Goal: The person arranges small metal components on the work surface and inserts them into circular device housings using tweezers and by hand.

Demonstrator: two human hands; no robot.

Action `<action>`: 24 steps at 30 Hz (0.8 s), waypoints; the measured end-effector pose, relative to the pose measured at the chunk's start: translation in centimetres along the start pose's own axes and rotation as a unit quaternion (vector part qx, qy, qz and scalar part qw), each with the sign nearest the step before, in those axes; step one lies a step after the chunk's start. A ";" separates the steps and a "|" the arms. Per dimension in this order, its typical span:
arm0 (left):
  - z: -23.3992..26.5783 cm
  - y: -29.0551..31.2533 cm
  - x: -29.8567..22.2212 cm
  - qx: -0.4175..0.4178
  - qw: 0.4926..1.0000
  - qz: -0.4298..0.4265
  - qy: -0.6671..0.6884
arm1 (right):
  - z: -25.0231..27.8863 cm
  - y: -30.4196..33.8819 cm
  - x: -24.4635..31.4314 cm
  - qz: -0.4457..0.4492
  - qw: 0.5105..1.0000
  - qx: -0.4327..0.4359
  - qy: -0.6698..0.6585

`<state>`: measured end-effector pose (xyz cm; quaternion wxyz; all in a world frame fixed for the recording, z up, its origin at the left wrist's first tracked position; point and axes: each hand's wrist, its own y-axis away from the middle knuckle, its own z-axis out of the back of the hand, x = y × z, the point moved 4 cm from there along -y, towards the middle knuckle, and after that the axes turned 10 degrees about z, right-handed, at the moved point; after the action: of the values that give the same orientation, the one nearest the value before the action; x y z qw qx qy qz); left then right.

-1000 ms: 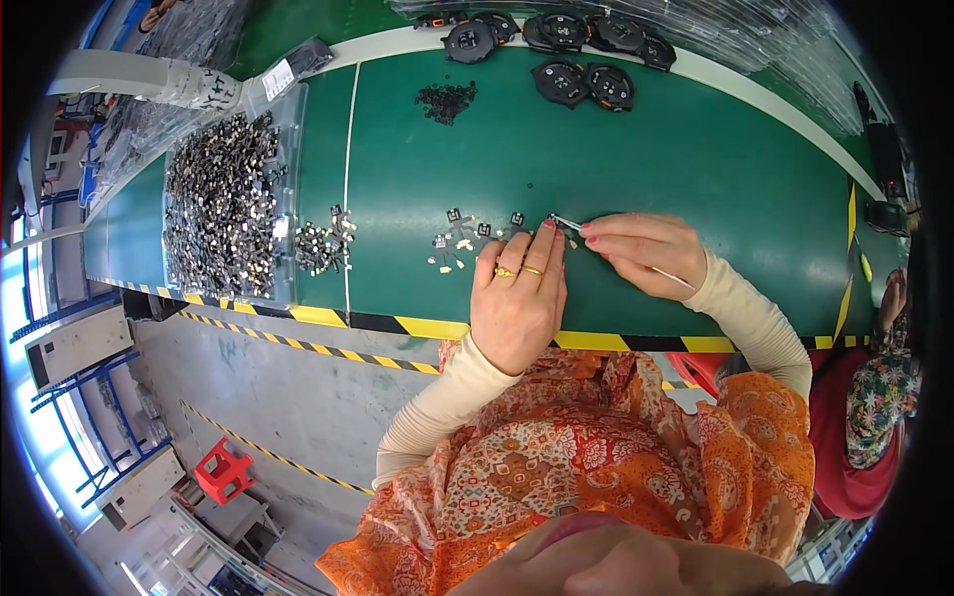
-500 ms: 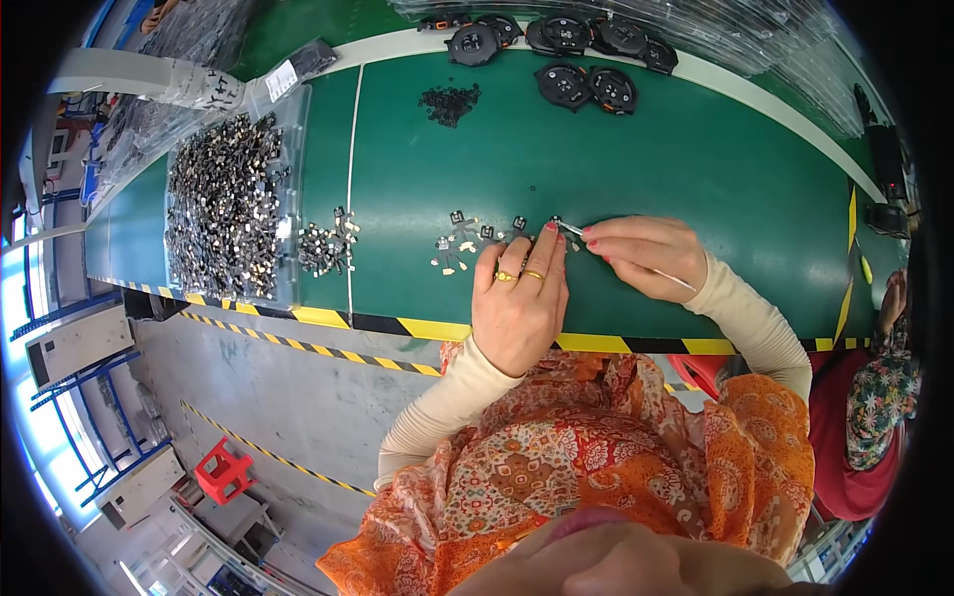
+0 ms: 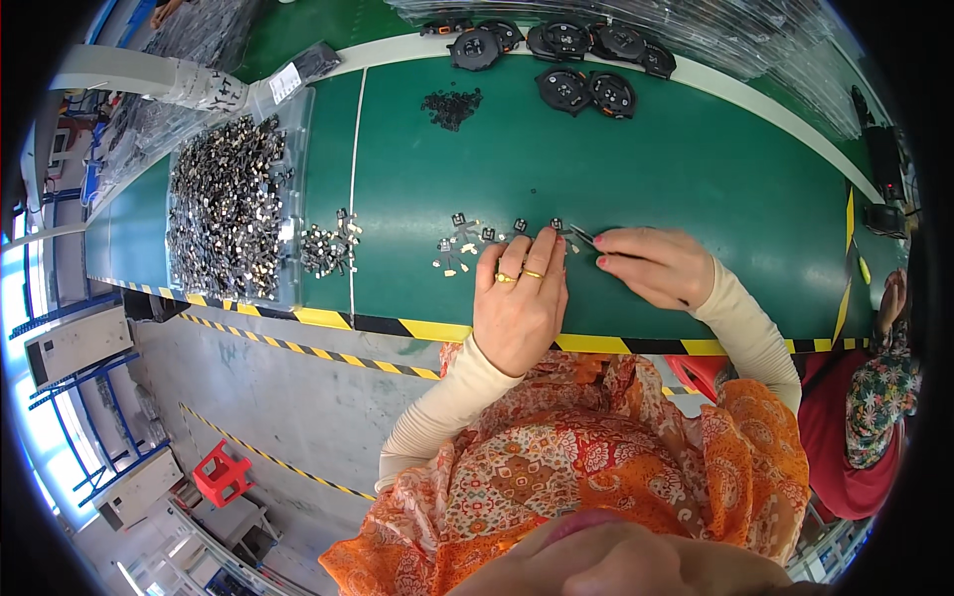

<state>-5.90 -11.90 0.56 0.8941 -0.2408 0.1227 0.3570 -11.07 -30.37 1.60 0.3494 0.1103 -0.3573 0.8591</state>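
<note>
Clear tray [image 3: 302,134], heaped with small parts [image 3: 225,214]. Loose pile [image 3: 326,248] just beside. Left hand [image 3: 519,303]: lies flat, unclenched, fingers extended. Small black part [image 3: 556,224]: on the table [image 3: 696,149], at that hand's fingertips. Tweezers [image 3: 582,234]: gripped in the right hand [image 3: 664,266].

Stack of clear plastic packaging [image 3: 735,40] piled well beyond grip. Dark packet [image 3: 318,62], white-labelled, laid far beyond grip, to left; pale curved pipe [image 3: 129,72] seen farther left. Yellow object [image 3: 865,270] set well right of grip; near it, co-worker in red clothing [image 3: 850,467] partly shown. Grey floor [image 3: 298,417] marked with striped tape [image 3: 338,354], nearer side of grip, leftward; red stool [image 3: 212,475] placed there too.
</note>
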 end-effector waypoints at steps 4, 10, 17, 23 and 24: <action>0.2 0.0 0.1 -0.007 1.000 -0.006 -0.002 | -0.7 0.2 0.2 0.047 0.994 0.089 0.052; 1.1 -1.0 0.6 0.005 0.998 -0.002 0.063 | -0.1 -0.2 -0.2 0.062 0.995 0.069 0.039; 2.9 -10.4 0.1 -0.011 0.988 -0.154 0.029 | 3.2 2.3 -3.3 -0.147 0.933 -0.297 -0.139; -5.8 -15.2 -1.4 -0.025 0.963 -0.214 -0.162 | 4.3 4.2 -5.4 -0.261 0.824 -0.444 -0.237; -6.6 -15.4 -1.7 0.013 0.961 -0.201 -0.191 | 4.4 4.6 -5.6 -0.265 0.813 -0.458 -0.243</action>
<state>3.30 -25.99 0.93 0.9573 -0.1763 -0.0964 0.2078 -10.40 -38.62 -0.15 0.4753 0.2327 -0.7398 0.4155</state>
